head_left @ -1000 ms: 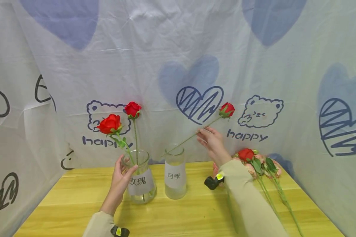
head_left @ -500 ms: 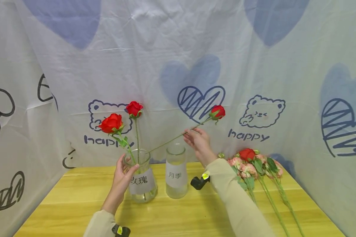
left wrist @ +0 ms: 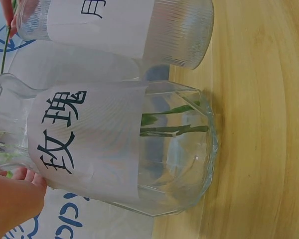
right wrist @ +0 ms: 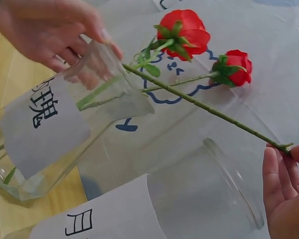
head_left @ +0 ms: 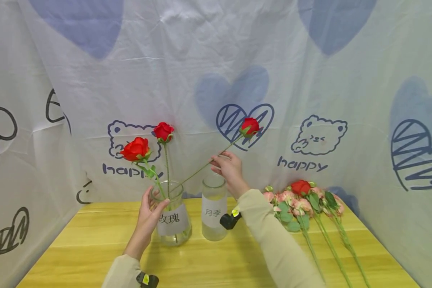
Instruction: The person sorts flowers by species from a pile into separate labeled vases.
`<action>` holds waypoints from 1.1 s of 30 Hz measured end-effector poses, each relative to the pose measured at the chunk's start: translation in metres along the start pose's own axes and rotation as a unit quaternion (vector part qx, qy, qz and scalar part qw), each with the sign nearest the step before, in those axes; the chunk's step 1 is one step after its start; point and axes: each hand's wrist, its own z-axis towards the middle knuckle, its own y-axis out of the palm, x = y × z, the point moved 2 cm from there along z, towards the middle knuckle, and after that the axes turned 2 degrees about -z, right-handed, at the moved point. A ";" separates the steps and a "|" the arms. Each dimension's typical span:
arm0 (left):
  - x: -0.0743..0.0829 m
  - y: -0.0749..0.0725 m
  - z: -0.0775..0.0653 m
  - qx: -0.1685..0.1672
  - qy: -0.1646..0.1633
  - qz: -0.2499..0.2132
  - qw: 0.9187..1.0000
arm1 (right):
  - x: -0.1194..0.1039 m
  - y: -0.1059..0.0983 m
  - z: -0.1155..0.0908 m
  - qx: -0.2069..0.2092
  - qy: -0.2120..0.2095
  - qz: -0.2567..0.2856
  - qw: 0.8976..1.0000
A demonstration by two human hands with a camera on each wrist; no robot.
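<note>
Head: rose stem [head_left: 198, 171] in right grip [head_left: 230, 170]

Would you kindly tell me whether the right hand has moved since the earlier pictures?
Yes, the right hand has moved leftward in the head view, judged against the straight vase.

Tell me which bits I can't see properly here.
Head view: some stem ends of the loose flowers, cut off by the bottom edge.
Left wrist view: part of the writing on the straight vase, cut off by the top edge.
Right wrist view: the bloom end of the held rose, cut off by the right edge.
</note>
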 end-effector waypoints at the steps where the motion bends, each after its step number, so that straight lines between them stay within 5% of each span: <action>1: 0.000 0.000 0.000 0.000 0.000 0.001 1.000 | 0.000 0.003 -0.001 -0.004 -0.006 -0.007 1.000; 14: 0.000 -0.002 0.001 0.000 0.002 0.003 1.000 | 0.002 0.044 -0.008 -0.056 -0.078 -0.091 0.991; 23: 0.001 -0.001 0.000 0.006 0.011 0.002 1.000 | -0.004 0.076 -0.013 -0.100 -0.159 -0.212 0.959; 30: 0.001 -0.001 -0.001 0.005 0.010 -0.002 1.000 | 0.000 0.090 -0.016 -0.122 -0.195 -0.290 0.929; 33: 0.000 -0.001 0.000 0.006 0.008 0.000 1.000 | 0.005 0.092 -0.018 -0.126 -0.198 -0.302 0.924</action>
